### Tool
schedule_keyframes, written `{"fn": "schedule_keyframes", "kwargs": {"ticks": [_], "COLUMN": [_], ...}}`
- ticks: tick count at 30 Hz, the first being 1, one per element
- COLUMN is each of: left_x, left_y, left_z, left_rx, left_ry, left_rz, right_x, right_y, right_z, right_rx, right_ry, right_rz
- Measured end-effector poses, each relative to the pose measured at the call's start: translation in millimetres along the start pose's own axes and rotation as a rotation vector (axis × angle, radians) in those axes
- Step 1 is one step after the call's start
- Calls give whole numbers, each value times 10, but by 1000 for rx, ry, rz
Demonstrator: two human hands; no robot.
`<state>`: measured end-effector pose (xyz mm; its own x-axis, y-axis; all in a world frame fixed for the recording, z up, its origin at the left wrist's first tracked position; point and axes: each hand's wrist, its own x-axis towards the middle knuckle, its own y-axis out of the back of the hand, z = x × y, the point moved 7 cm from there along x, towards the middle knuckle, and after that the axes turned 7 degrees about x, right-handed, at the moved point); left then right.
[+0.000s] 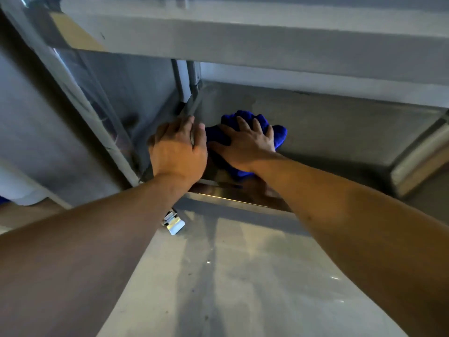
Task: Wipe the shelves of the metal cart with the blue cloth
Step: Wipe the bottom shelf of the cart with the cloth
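I look down into a metal cart with stacked steel shelves. The blue cloth (244,122) lies bunched on the lower shelf (340,132), near its back left corner. My right hand (245,144) presses flat on the cloth with fingers spread, covering its middle. My left hand (178,152) grips the raised left rim of that lower shelf, fingers curled over the edge, right beside the cloth. Both forearms reach in from the bottom of the view.
An upper shelf (243,32) juts out above the hands and hides the back of the lower one. A slanted cart post (92,98) runs down the left. A small metal clip (173,223) sits by the front edge. Grey floor (243,276) lies below.
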<state>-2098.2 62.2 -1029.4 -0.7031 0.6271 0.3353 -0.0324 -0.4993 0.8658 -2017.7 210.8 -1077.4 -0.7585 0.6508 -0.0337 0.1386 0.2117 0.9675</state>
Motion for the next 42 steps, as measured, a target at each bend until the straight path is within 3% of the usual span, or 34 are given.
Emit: {"fn": "schedule_keyframes", "kwargs": {"ticks": [3, 10, 19, 26, 30, 33, 37, 42], "left_x": [13, -6, -19, -25, -15, -52, -19, -62], "left_y": [-68, -96, -8, 37, -35, 91, 229, 178], "left_z": [-166, -125, -138, -210, -271, -312, -267, 180], "left_rx": [20, 57, -61, -322, -375, -394, -317, -163], "left_ry": [-54, -210, -190, -127, -10, 24, 55, 1], "left_rz": [-33, 69, 109, 128, 46, 120, 167, 56], "right_x": [420, 1086, 1456, 1062, 604, 132, -345, -602], "right_y": [2, 34, 67, 5, -63, -112, -141, -37], "right_z": [16, -65, -169, -459, -724, -849, -834, -452], "right_rx": [-11, -30, 0, 10, 8, 53, 64, 68], "right_ry": [-44, -127, -128, 9, 98, 183, 249, 167], "right_rz": [32, 57, 45, 6, -29, -51, -76, -20]}}
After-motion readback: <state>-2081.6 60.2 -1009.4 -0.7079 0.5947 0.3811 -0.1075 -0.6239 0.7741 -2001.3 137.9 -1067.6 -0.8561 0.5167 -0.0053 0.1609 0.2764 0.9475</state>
